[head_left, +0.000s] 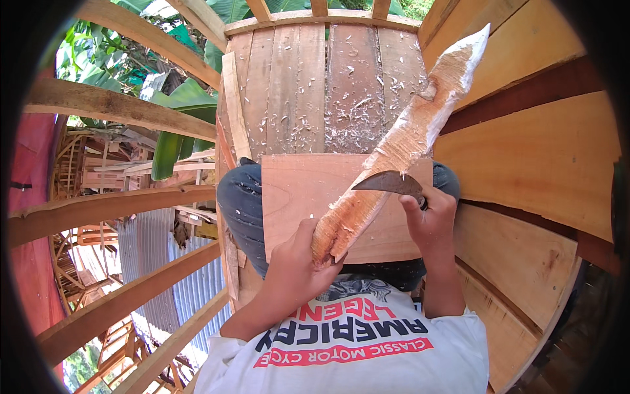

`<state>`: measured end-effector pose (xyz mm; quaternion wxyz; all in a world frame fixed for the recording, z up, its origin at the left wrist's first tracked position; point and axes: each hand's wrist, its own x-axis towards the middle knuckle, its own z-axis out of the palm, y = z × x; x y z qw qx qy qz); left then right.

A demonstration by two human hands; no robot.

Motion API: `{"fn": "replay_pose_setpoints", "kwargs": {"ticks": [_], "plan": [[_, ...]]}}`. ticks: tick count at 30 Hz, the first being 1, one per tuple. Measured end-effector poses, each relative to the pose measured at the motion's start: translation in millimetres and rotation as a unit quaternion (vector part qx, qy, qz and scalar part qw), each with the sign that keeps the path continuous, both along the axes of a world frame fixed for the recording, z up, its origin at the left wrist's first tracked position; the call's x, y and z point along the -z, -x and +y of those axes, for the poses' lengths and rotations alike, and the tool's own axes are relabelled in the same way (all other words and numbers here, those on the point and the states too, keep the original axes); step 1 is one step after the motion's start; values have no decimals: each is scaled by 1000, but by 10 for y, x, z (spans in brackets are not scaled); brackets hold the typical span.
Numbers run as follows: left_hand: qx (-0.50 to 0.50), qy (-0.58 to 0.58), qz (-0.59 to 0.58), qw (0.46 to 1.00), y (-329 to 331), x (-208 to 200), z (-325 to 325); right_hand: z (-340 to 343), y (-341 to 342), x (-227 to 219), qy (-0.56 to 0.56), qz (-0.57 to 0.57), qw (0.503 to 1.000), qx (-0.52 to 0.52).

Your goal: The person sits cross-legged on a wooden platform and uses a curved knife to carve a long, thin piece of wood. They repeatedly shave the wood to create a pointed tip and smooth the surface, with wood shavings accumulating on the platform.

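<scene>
A long, rough piece of wood [400, 144] slants from my lap up to the far right, brown on its face and pale along its shaved edges. Its near end sits in the closed grip of my left hand [298, 257]. My right hand [430, 220] is wrapped round the handle of a curved knife [390, 183], most of the handle hidden by the fingers. The dark blade lies across the middle of the wood, its tip pointing left. Under both rests a flat wooden board [295, 197] across my legs.
Pale shavings [364, 105] are scattered over the plank floor [279, 85] ahead. Wooden rails [125, 203] run along the left, with corrugated metal sheets [197, 276] and banana leaves [180, 118] beyond. A plank wall [538, 164] stands close on the right. A loose wood strip [235, 102] leans at the left.
</scene>
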<state>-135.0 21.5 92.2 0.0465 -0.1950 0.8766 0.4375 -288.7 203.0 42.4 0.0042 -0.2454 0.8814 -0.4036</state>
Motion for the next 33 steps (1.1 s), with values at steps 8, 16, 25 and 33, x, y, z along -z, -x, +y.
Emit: {"fn": "replay_pose_setpoints", "kwargs": {"ticks": [8,16,25,33], "plan": [[0,-7,15,1000,24,-26,23,60,99,92,57,58,996,37],[-8,31,15,999,-53,41,-73,221,36,-144,80,-390,911,-109],[22,62,49,997,-113,110,-171,264,-20,-276,137,-546,798,-213],[28,-2,37,999,-104,4,-132,215,-119,-333,134,-352,922,-91]]}}
